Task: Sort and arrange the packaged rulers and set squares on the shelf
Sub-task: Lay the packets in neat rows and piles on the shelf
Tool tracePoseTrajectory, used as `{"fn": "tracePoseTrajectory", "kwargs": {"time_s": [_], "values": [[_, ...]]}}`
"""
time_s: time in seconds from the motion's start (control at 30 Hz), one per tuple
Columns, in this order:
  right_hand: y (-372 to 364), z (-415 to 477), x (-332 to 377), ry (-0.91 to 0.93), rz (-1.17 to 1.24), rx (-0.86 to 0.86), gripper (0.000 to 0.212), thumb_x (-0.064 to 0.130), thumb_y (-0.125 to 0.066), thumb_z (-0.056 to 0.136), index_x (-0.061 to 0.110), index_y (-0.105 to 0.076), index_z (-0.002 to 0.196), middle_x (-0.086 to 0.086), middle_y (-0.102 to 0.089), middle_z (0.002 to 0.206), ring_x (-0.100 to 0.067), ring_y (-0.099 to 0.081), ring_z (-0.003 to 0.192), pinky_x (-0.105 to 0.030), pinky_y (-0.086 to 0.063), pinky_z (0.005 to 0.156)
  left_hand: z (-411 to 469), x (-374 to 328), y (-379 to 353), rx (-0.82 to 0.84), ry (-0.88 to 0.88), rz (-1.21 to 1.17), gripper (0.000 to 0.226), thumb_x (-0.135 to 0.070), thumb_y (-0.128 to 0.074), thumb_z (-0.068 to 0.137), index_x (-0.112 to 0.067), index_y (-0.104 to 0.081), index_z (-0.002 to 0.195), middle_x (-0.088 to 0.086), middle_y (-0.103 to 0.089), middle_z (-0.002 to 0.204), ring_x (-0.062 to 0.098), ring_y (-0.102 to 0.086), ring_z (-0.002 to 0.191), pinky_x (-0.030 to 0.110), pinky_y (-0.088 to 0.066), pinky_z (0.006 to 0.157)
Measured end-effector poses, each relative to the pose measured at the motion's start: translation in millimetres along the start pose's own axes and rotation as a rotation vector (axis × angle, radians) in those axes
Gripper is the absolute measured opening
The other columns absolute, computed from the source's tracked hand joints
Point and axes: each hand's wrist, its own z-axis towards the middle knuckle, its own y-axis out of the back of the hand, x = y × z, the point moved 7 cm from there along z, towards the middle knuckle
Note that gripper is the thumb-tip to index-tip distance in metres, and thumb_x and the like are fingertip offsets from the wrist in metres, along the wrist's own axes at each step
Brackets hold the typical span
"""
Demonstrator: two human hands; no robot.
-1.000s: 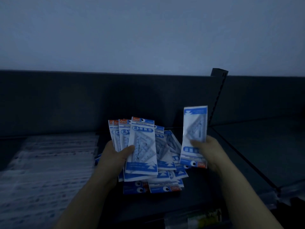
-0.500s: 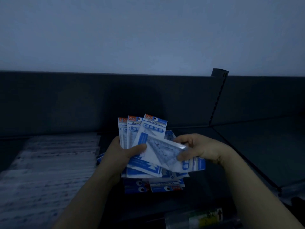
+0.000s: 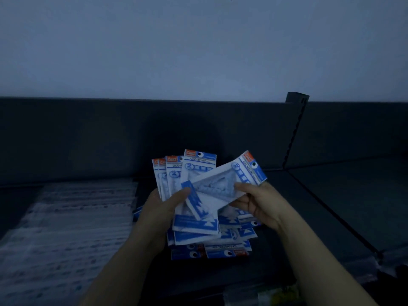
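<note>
1. Above the dark shelf [image 3: 265, 270], centre: left hand [image 3: 159, 210], fingers curled behind and thumb pressed on the front, gripping a fanned stack of set-square packs [image 3: 174, 173]. 4 blue-and-white header cards show, upright; the front one is printed "GEOMETRIC".
2. Right hand [image 3: 258, 206]: thumb and fingers pinch 1 single set-square pack [image 3: 220, 184], tilted with its header up and to the right. Its lower end lies across the front of the fanned stack, by the left thumb.
3. Loose set-square packs [image 3: 220, 252]: overlapping pile lying flat on the shelf beneath both hands, the nearest ones with headers toward the viewer.
4. Packaged rulers [image 3: 66, 217]: clear sleeves laid flat in a layer on the shelf's left part, just beside the pile; print too dim to read.
5. Surroundings: dark back panel [image 3: 88, 133] behind the shelf, slotted upright post [image 3: 295, 129] right of centre, pale wall [image 3: 198, 51] above.
</note>
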Motion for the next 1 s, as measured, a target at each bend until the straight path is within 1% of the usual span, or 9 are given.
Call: {"fn": "tracePoseTrajectory", "kwargs": {"time_s": [0.13, 0.27, 0.4, 0.47, 0.57, 0.67, 0.73, 0.87, 1.0], "values": [[-5, 4, 0, -0.026, -0.182, -0.012, 0.012, 0.003, -0.055, 0.091, 0.005, -0.066, 0.096, -0.013, -0.074, 0.093, -0.023, -0.070, 0.079, -0.036, -0.059, 0.074, -1, 0, -6, 0.078, 0.037, -0.005, 0.031, -0.025, -0.069, 0.084, -0.017, -0.065, 0.113, 0.012, -0.073, 0.103, 0.033, -0.071, 0.091, 0.046, -0.058, 0.074], [-25, 11, -7, 0.004, -0.193, -0.022, 0.010, 0.008, -0.060, 0.090, 0.008, -0.067, 0.097, -0.012, -0.073, 0.096, -0.025, -0.070, 0.082, -0.039, -0.059, 0.071, 1, 2, -10, 0.096, 0.019, 0.144, 0.038, -0.006, -0.075, 0.076, -0.008, -0.063, 0.112, 0.015, -0.073, 0.099, 0.032, -0.072, 0.085, 0.043, -0.059, 0.066], [-11, 13, -5, 0.042, -0.144, -0.127, 0.012, 0.007, -0.060, 0.091, 0.005, -0.061, 0.103, -0.014, -0.070, 0.091, -0.021, -0.068, 0.078, -0.027, -0.058, 0.068, 5, -2, 13, -0.077, -0.030, 0.082, 0.027, -0.004, -0.071, 0.082, -0.013, -0.062, 0.105, 0.014, -0.071, 0.099, 0.032, -0.070, 0.083, 0.044, -0.058, 0.068], [8, 10, -1, 0.070, -0.422, -0.248, 0.011, 0.018, -0.063, 0.090, 0.009, -0.061, 0.097, -0.010, -0.067, 0.093, -0.013, -0.064, 0.074, -0.021, -0.055, 0.064, 9, -5, 33, -0.190, -0.054, 0.026, 0.030, -0.008, -0.071, 0.083, -0.017, -0.060, 0.109, 0.014, -0.069, 0.102, 0.035, -0.068, 0.086, 0.047, -0.057, 0.069], [4, 3, -7, 0.023, -0.865, -0.206, 0.029, 0.044, -0.071, 0.080, 0.018, -0.057, 0.080, 0.004, -0.056, 0.076, -0.004, -0.051, 0.059, -0.012, -0.037, 0.046, 12, -10, 52, -0.293, -0.073, -0.043, 0.047, -0.014, -0.072, 0.083, -0.018, -0.053, 0.126, 0.016, -0.067, 0.110, 0.036, -0.068, 0.088, 0.048, -0.057, 0.063], [-8, 6, -17, -0.077, -1.031, -0.185, 0.069, 0.056, -0.076, 0.067, 0.015, -0.056, 0.119, 0.005, -0.061, 0.098, -0.009, -0.059, 0.079, -0.020, -0.044, 0.054, 9, -14, 56, -0.309, -0.099, -0.046, 0.047, -0.015, -0.071, 0.085, -0.015, -0.050, 0.128, 0.014, -0.065, 0.109, 0.033, -0.067, 0.085, 0.042, -0.057, 0.056], [-11, 11, -20, -0.124, -1.022, -0.184, 0.081, 0.052, -0.080, 0.061, 0.014, -0.052, 0.127, 0.003, -0.064, 0.104, -0.014, -0.062, 0.087, -0.027, -0.053, 0.065, 6, -15, 53, -0.301, -0.117, -0.033, 0.043, -0.012, -0.069, 0.086, -0.015, -0.051, 0.124, 0.012, -0.064, 0.106, 0.029, -0.066, 0.083, 0.039, -0.056, 0.058], [-10, 10, -15, -0.072, -0.864, -0.194, 0.021, 0.026, -0.071, 0.082, 0.012, -0.056, 0.089, 0.000, -0.059, 0.083, -0.012, -0.057, 0.071, -0.022, -0.044, 0.053, 4, -11, 52, -0.299, -0.127, -0.012, 0.045, -0.010, -0.067, 0.088, -0.015, -0.048, 0.129, 0.011, -0.063, 0.111, 0.031, -0.065, 0.090, 0.044, -0.055, 0.070], [-3, 1, -4, 0.061, -0.462, -0.294, 0.015, 0.018, -0.053, 0.095, 0.005, -0.057, 0.088, -0.011, -0.062, 0.081, -0.017, -0.058, 0.064, -0.027, -0.047, 0.052, 6, -7, 50, -0.299, -0.115, -0.024, 0.041, -0.013, -0.063, 0.091, -0.017, -0.045, 0.128, 0.012, -0.061, 0.110, 0.033, -0.064, 0.092, 0.042, -0.055, 0.068]]}}
